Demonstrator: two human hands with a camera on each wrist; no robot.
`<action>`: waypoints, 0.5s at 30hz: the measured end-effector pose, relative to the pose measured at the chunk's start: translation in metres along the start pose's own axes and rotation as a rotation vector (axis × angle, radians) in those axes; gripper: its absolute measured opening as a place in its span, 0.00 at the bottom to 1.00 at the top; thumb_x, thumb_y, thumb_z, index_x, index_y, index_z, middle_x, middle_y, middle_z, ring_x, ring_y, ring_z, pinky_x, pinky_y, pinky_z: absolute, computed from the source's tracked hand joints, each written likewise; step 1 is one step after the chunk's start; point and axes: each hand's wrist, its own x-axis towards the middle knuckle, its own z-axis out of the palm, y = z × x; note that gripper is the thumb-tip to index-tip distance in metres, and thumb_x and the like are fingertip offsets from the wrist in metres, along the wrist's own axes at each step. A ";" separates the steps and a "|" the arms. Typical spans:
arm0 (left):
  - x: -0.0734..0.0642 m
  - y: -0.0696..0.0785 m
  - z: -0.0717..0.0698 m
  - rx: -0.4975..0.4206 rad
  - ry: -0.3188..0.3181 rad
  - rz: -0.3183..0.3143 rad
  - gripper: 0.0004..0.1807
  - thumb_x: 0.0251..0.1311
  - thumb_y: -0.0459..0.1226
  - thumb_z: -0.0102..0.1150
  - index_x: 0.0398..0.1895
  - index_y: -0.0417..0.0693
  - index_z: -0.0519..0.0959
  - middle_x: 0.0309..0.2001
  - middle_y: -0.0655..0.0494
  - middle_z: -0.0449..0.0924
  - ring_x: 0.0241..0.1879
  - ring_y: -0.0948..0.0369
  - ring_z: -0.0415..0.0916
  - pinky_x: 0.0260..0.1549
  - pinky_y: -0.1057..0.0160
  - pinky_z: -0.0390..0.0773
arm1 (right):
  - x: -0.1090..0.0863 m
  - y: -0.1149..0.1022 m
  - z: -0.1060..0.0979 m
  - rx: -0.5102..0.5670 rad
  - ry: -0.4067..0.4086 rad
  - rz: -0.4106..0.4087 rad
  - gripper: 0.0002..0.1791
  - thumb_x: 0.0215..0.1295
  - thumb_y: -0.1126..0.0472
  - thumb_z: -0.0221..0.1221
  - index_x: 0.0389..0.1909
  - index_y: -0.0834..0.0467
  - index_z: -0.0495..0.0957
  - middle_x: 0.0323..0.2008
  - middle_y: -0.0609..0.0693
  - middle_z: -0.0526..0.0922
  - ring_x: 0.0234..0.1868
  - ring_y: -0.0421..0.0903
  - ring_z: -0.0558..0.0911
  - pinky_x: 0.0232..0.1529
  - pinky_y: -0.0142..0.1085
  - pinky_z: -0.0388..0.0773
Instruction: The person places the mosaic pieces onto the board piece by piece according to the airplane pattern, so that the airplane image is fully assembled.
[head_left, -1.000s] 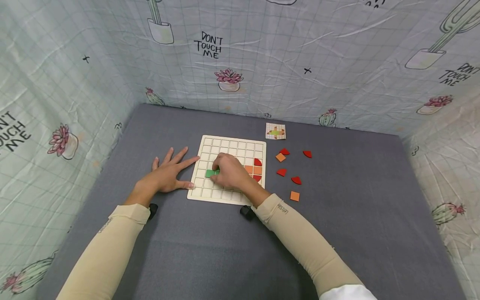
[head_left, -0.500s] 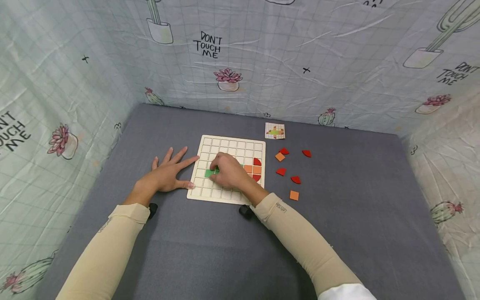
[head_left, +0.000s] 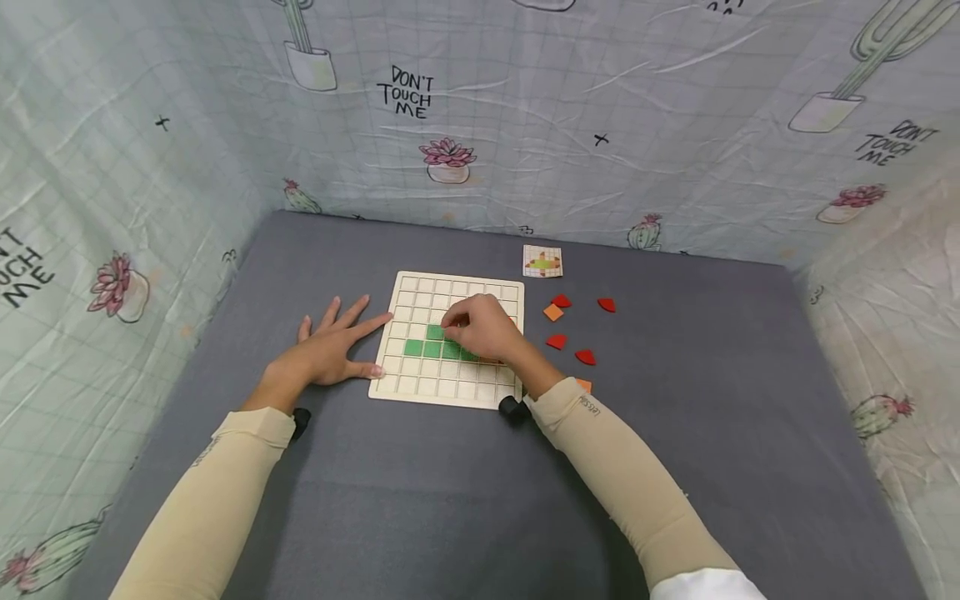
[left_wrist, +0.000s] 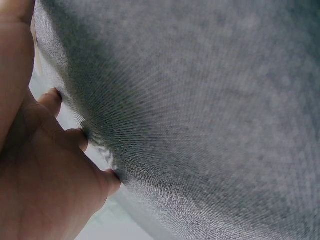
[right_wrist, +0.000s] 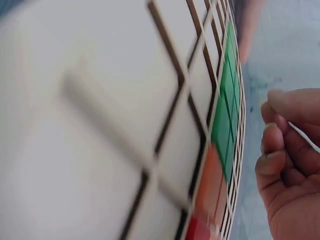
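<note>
My left hand lies with spread fingers on the grey table, its thumb and index finger at the left edge of the pale grid board. My right hand is over the board, with curled fingers and the thumb tip close to the index fingertip. Nothing shows between them in the right wrist view. Left of and below that hand, several green square tiles sit in the grid. In the right wrist view, orange tiles and a red piece adjoin them in the board; from the head they are mostly hidden.
A small pattern card lies behind the board's right corner. To the right are several loose red quarter-round pieces and an orange square tile. Another orange tile is partly covered by the right forearm. Printed cloth surrounds the table.
My right hand has come away from the green tiles and moved right and slightly up over the board, uncovering more of them. The left hand stays in place; the head view has shifted slightly.
</note>
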 end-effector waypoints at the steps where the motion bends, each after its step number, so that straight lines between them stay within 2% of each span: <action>1: 0.000 0.000 0.000 -0.001 -0.001 0.000 0.54 0.60 0.65 0.66 0.85 0.74 0.48 0.87 0.51 0.28 0.84 0.34 0.21 0.71 0.20 0.30 | -0.002 0.003 -0.004 0.024 0.005 0.010 0.06 0.68 0.66 0.67 0.41 0.61 0.91 0.38 0.54 0.91 0.35 0.44 0.84 0.38 0.32 0.79; 4: 0.000 -0.001 0.000 -0.001 0.001 0.003 0.54 0.59 0.66 0.65 0.85 0.75 0.48 0.87 0.51 0.28 0.83 0.34 0.21 0.71 0.19 0.30 | -0.007 0.013 -0.017 0.071 0.020 0.048 0.06 0.68 0.66 0.67 0.40 0.61 0.91 0.39 0.55 0.92 0.34 0.45 0.84 0.36 0.33 0.79; 8: 0.000 -0.002 0.000 -0.003 -0.002 0.003 0.55 0.58 0.68 0.64 0.85 0.75 0.47 0.87 0.51 0.28 0.83 0.34 0.21 0.70 0.19 0.30 | -0.013 0.026 -0.033 0.082 0.052 0.082 0.05 0.67 0.66 0.67 0.39 0.62 0.91 0.38 0.56 0.92 0.33 0.44 0.83 0.35 0.33 0.78; 15: 0.001 0.000 0.000 0.000 -0.004 -0.005 0.55 0.59 0.67 0.65 0.85 0.74 0.47 0.87 0.51 0.27 0.83 0.34 0.20 0.71 0.19 0.29 | -0.028 0.049 -0.059 0.060 0.119 0.073 0.05 0.67 0.68 0.67 0.38 0.63 0.91 0.35 0.58 0.92 0.30 0.46 0.82 0.33 0.36 0.78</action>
